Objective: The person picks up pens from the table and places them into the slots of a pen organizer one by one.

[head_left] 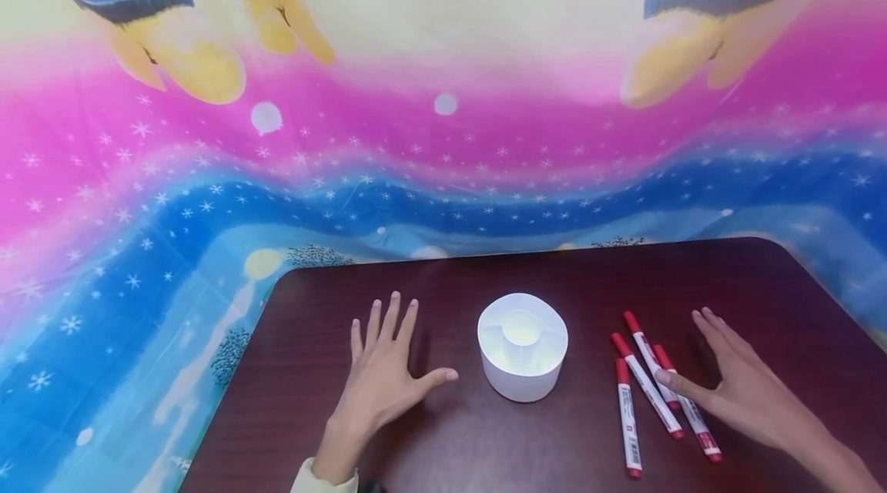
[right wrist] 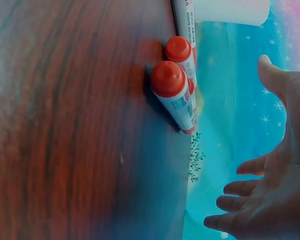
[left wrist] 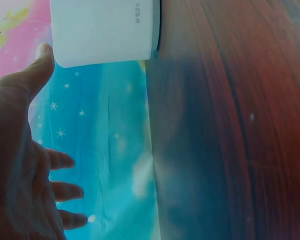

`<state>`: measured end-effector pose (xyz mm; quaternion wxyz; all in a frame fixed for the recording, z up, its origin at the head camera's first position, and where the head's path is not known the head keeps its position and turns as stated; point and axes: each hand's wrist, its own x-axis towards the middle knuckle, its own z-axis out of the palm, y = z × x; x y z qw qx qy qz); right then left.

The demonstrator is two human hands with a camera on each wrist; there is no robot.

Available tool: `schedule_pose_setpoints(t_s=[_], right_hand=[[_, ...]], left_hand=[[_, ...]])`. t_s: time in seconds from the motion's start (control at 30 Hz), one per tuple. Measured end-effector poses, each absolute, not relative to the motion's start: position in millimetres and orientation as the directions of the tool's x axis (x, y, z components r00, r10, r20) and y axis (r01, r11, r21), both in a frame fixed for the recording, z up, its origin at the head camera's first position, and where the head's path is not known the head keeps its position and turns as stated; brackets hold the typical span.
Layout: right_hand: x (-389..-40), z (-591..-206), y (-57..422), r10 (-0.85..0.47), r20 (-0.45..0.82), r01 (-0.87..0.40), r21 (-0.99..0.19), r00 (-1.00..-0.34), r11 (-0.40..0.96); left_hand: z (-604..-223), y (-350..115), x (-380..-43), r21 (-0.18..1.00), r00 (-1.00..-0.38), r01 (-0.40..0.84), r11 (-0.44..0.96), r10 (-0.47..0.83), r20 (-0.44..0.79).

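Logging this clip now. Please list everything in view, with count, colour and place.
container: 1, white, upright on the table between the hands, open-topped with inner dividers
markers: 4, white with red ends, lying on the table between container and right hand
table: 1, dark reddish-brown, under the container and markers
patterned cloth: count unclear, mainly pink, blue and cream, behind and beside the table
dark item: 1, blackish, by the left wrist, too cropped to name
sleeve: 1, cream, at the left wrist
left hand: 1, left of the container, fingers spread
right hand: 1, right of the markers, holding nothing
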<state>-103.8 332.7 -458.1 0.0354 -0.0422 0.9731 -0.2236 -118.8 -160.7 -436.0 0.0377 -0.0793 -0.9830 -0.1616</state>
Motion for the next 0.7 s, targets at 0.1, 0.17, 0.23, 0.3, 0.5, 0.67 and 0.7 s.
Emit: schedule_pose_setpoints(t_s=[0.1, 0.17, 0.23, 0.3, 0.5, 0.67, 0.7], right_hand=[[-104, -460, 332, -0.092, -0.047, -0.062, -0.437, -0.995, 0.897], [-104, -460, 332, -0.091, -0.046, -0.062, -0.436, -0.995, 0.898], [-105, -461, 332, -0.092, -0.043, -0.064, -0.436, -0.995, 0.898], [-105, -463, 332, -0.093, -0.041, -0.066, -0.434, -0.995, 0.898], [-107, -465, 333, -0.087, -0.058, -0.053, -0.436, -0.995, 0.899], [-111, -463, 331, -0.091, -0.073, -0.049, -0.447, -0.993, 0.893], [-111, -462, 331, -0.092, -0.073, -0.049, -0.449, -0.993, 0.892]], left_hand=[[-436, -158, -120, 0.323, -0.982, 0.185, 0.928, 0.159, 0.105], [-435, -156, -120, 0.331, -0.980, 0.195, 0.923, 0.167, 0.110], [-435, -154, -120, 0.334, -0.978, 0.201, 0.921, 0.173, 0.114], [-435, -153, -121, 0.340, -0.976, 0.212, 0.916, 0.180, 0.123], [-432, -150, -123, 0.358, -0.972, 0.231, 0.905, 0.200, 0.120], [-429, -150, -126, 0.385, -0.969, 0.245, 0.890, 0.212, 0.126], [-428, -150, -126, 0.389, -0.969, 0.246, 0.888, 0.214, 0.125]])
